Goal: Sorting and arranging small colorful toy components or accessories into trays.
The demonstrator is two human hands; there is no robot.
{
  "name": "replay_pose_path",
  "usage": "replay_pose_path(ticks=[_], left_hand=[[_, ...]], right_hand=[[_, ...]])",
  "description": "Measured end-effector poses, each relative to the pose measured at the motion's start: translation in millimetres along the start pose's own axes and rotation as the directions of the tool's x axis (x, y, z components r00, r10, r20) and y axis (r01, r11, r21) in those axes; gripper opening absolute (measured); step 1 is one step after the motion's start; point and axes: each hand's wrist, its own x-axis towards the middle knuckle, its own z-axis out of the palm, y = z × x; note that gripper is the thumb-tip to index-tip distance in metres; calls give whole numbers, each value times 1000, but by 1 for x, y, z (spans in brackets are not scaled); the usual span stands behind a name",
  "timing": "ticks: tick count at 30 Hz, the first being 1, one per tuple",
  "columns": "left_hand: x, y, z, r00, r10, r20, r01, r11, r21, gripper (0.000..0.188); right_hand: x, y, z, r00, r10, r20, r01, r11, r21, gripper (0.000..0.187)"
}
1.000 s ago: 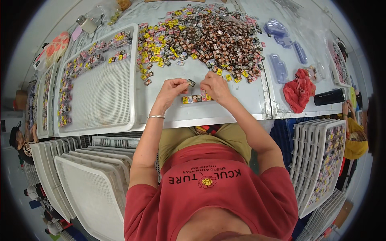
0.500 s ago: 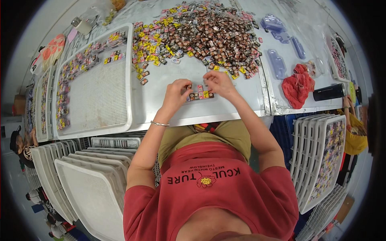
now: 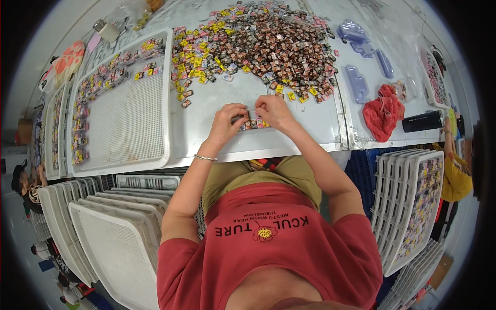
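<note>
A short row of small printed tiles (image 3: 254, 124), pink, black and yellow, lies flat on the table in front of me. My left hand (image 3: 227, 124) is at the row's left end, its fingers curled and thumb bent in around a small dark tile. Just over the row's middle, my right hand (image 3: 276, 111) has thumb and fingertips pinched together; whatever is between them is too small to tell. Beyond both hands spreads a big heap of loose tiles (image 3: 274, 49), mostly brown and black, with yellow and pink ones toward the left.
On the left lies a white mesh tray (image 3: 129, 108) with rows of tiles along its far and left sides. A red cloth (image 3: 382, 113), a black cylinder (image 3: 422, 121) and clear plastic moulds (image 3: 356, 82) sit to the right. Stacked trays (image 3: 111, 232) stand below the table edge.
My right hand has come a little left and its fingers have closed together over the row. The left hand has stayed at the row's left end.
</note>
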Motion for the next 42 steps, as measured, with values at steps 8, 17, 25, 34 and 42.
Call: replay_pose_path(ticks=[8,17,25,34,42], left_hand=[[-3,16,-2,988,149,-47,-139,976,166,18],[12,24,7,929,306,207,-367,828,424,26],[8,29,7,932,248,264,-352,791,501,36],[5,28,8,940,270,208,-339,809,480,23],[22,40,11,992,-128,-17,118,956,-268,14]], right_hand=[[5,4,-20,928,310,205,-363,873,325,8],[-4,13,-30,904,375,205,-426,819,385,12],[-7,0,-44,894,292,341,-446,661,604,25],[-13,6,-46,906,252,339,-422,502,755,27],[-10,-9,-37,929,238,284,-362,421,832,22]])
